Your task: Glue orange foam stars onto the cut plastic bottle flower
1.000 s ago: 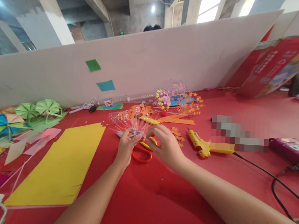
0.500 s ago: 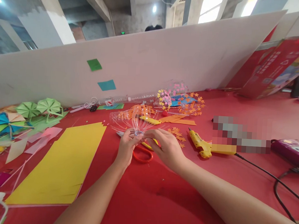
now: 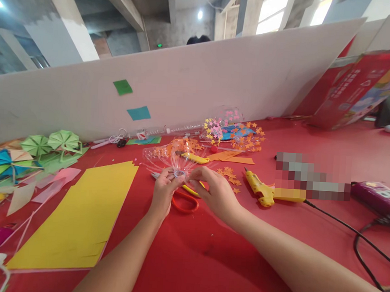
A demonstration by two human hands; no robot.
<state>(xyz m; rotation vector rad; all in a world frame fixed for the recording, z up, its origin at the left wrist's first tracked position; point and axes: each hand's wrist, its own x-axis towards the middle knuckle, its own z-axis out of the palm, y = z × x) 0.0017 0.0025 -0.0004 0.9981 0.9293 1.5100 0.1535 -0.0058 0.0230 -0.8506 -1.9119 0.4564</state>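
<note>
A clear plastic bottle piece [image 3: 181, 156], cut into thin strips that fan outward, is held over the table with its round neck facing me. My left hand [image 3: 163, 191] grips the neck between thumb and fingers. Beside the neck, my right hand [image 3: 214, 190] has thumb and fingertips pinched together at the strips' right side; whatever sits between them is too small to make out. Under my hands lie scissors [image 3: 185, 204] with red and yellow handles, partly covered. A yellow utility knife [image 3: 196, 158] rests just behind, and orange paper stars [image 3: 230, 175] are scattered to the right.
Yellow paper sheets [image 3: 75, 213] lie left, with folded paper umbrellas [image 3: 63, 141] beyond. Right are a yellow glue gun [image 3: 260, 189], its black cord [image 3: 329, 220] and a purple device [image 3: 377, 197]. Star-covered clear plastic pieces [image 3: 248, 138] stand near the white partition [image 3: 185, 88].
My right fingertips have drawn slightly away from the bottle neck, whose ring now shows more clearly. My left hand keeps its hold, and the camera view has shifted a little.
</note>
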